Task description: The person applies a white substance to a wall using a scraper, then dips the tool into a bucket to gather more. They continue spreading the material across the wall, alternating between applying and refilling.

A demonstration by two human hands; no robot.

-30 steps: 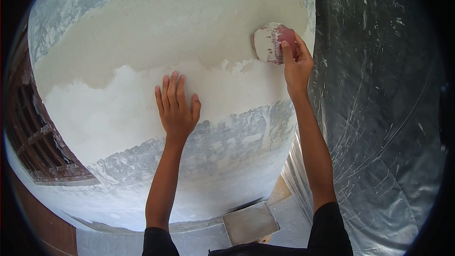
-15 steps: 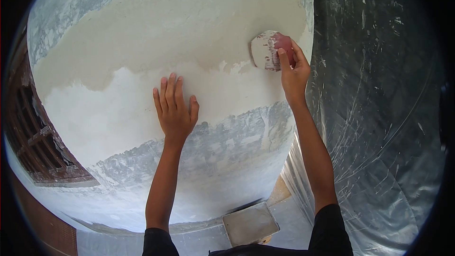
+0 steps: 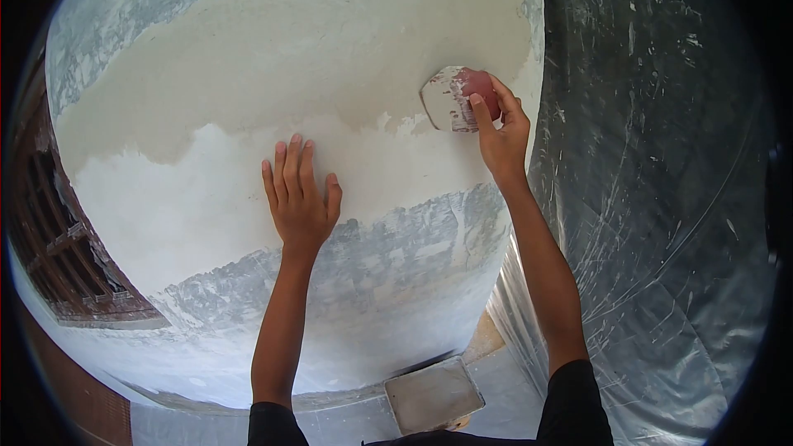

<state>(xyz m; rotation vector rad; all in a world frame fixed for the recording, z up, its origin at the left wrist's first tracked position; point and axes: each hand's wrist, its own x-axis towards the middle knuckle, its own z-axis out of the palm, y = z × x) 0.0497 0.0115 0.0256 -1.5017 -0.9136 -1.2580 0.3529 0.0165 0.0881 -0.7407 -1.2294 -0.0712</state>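
My right hand (image 3: pixel 505 136) grips a dark red plastering scraper (image 3: pixel 461 99) by its right edge, thumb on the near face. White paste covers the left part of the scraper, which lies against the wall (image 3: pixel 396 239). Behind and above it spreads a broad beige band of damp-looking plaster (image 3: pixel 314 49), with a whiter smooth strip below. My left hand (image 3: pixel 301 198) rests on that whiter strip, fingers stretched out and slightly spread, holding nothing. The underside of the scraper is hidden.
A rectangular tray (image 3: pixel 434 395) of greyish paste sits on the floor below. Dark plastic sheeting (image 3: pixel 652 198), splashed white, hangs along the wall's right edge. At the left is a brown window grille (image 3: pixel 70 239).
My right hand and the scraper have moved a little left and down across the wall. My left hand stays flat on the wall, with only a slight shift in view.
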